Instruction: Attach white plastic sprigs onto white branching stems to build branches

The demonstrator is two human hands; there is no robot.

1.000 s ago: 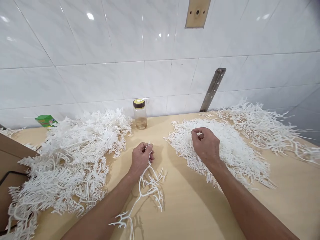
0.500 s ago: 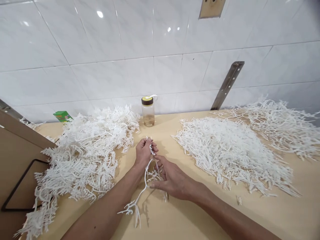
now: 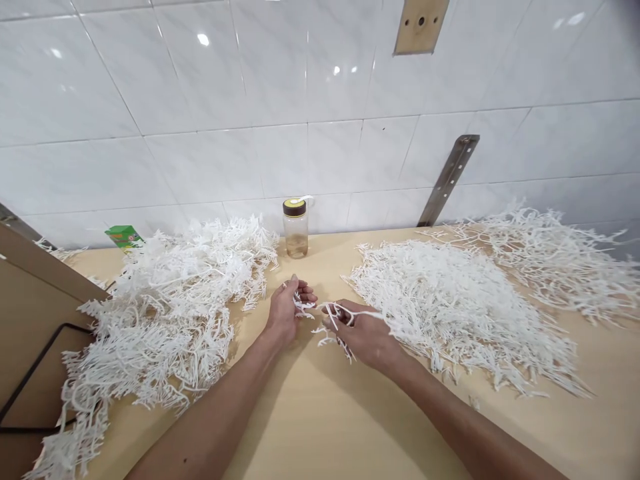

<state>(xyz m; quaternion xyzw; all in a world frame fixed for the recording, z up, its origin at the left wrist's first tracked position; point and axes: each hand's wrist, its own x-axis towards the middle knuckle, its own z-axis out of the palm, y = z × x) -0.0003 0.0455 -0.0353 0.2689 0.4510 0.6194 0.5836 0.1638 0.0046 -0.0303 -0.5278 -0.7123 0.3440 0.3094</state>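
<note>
My left hand (image 3: 285,312) is half cupped in front of the bottle, with the fingers curled loosely round several small white plastic twigs (image 3: 303,305). Just to its right, my right hand (image 3: 364,339) grips a white branched plastic stem (image 3: 357,311) between thumb and fingers. One end of that stem sticks out to the right over the back of the hand, and other forked tips hang below the fingers. A narrow gap separates the two hands.
A large heap of white branched pieces (image 3: 165,320) covers the left side. Another pile of short white pieces (image 3: 460,307) lies right, with longer bare stems (image 3: 565,260) behind it. A lidded bottle (image 3: 297,230), green box (image 3: 124,236) and brown board (image 3: 35,333) stand around the table (image 3: 310,427).
My right hand has moved slightly right and up, away from the left. The branched stem that hung down between my hands now lies across my right hand. The left hand's fingers have loosened.
</note>
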